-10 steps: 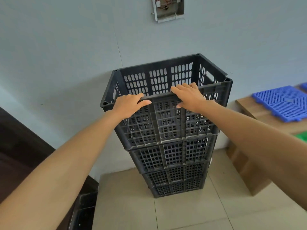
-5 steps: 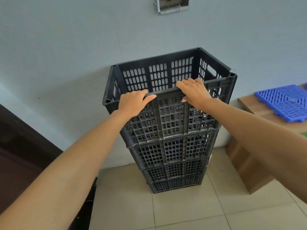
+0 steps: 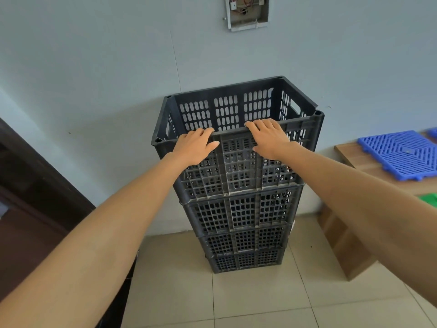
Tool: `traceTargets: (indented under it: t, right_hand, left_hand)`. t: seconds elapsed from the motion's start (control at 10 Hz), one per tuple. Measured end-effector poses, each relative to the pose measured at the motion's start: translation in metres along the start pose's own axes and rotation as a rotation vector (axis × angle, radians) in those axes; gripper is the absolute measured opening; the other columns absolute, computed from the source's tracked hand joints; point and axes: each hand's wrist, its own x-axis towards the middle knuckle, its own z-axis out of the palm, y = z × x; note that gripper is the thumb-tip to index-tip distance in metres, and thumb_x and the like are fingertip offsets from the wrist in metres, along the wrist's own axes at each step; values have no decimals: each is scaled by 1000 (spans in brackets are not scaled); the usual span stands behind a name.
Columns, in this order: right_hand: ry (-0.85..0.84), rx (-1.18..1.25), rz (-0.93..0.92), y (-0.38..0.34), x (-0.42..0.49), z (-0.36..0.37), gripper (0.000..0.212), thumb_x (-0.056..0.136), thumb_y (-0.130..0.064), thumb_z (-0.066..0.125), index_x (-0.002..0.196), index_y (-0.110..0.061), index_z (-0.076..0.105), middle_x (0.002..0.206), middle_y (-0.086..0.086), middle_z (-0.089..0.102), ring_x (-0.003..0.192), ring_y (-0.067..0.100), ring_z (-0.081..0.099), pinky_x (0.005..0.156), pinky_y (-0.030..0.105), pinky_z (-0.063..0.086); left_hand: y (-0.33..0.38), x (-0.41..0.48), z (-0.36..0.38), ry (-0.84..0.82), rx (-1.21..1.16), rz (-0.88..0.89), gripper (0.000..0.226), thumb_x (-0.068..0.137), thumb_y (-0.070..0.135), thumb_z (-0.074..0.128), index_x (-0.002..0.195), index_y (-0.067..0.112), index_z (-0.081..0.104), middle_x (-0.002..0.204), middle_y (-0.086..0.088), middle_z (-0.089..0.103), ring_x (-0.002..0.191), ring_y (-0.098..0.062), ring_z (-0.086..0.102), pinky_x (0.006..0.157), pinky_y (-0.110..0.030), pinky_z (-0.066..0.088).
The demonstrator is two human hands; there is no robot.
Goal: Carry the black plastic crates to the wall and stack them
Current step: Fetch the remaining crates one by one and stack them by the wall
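Black plastic crates [image 3: 241, 209] stand in one stack of four on the tiled floor [image 3: 260, 301], back side right up against the pale blue-grey wall [image 3: 94, 67]. I see the top crate [image 3: 238, 169] seated on the one below and its inside looks bare, with the slotted far wall showing through. Both arms reach forward to the near long rim of that top crate. My left hand [image 3: 194, 147] sits on the left half of the rim, fingers hooked over the edge and thumb lying across the outer lattice face, so it grasps the rim. My right hand [image 3: 269, 138] sits on the right half of the same rim, fingers curled over the edge in the same way, palm against the outer face; its thumb is mostly hidden, I can't tell where it lies. The hands are near each other, not touching. To the right, near the stack, a low wooden table [image 3: 350, 233] carries a blue plastic grid tile [image 3: 399, 155], and a green item [image 3: 429, 200] peeks in at the frame edge, too cropped to name. Above the stack, an open wall box [image 3: 247, 13] shows wires. Dark brown woodwork [image 3: 35, 185] fills the left side.
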Motion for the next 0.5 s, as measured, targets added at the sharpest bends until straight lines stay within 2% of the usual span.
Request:
traceTargets:
  t: [0.1, 0.2, 0.3, 0.4, 0.5]
  right_hand:
    - [-40, 62, 39, 0, -20, -4, 89, 94, -20, 60, 157, -14, -3, 164, 11, 2, 151, 30, 0, 122, 44, 5]
    - [-112, 45, 60, -4, -39, -13, 90, 97, -24, 56, 156, -13, -11, 164, 9, -10, 151, 28, -7, 121, 45, 2]
    - [-137, 35, 80, -15, -62, -33, 83, 98, -28, 53, 157, -13, -5, 165, 7, 0, 151, 28, 2, 120, 49, 6]
    - [-85, 79, 107, -34, -84, -55, 64, 98, -28, 51, 154, -15, 21, 155, 11, 34, 142, 31, 32, 115, 50, 27]
    - [95, 181, 148, -62, -100, -85, 42, 99, -24, 48, 140, -17, 42, 133, 9, 56, 118, 30, 55, 94, 47, 46]
  left_hand:
    - [5, -14, -8, -1, -24, 42, 58, 103, 45, 34, 153, 16, 24, 153, -8, 36, 139, -28, 37, 112, -49, 33]
    - [7, -31, -15, -21, -20, 85, 63, 103, 42, 36, 156, 15, 16, 160, -6, 22, 146, -25, 24, 116, -48, 29]
    - [10, -50, -28, -2, -26, 100, 60, 102, 41, 38, 154, 17, 21, 154, -6, 35, 139, -26, 37, 106, -46, 41]
    - [11, -70, -39, 87, -21, 88, 49, 101, 35, 43, 148, 21, 37, 138, -5, 52, 124, -25, 51, 89, -44, 50]
    - [11, -92, -60, 249, -49, 75, 37, 100, 29, 48, 136, 23, 50, 124, -1, 60, 110, -23, 60, 81, -42, 55]
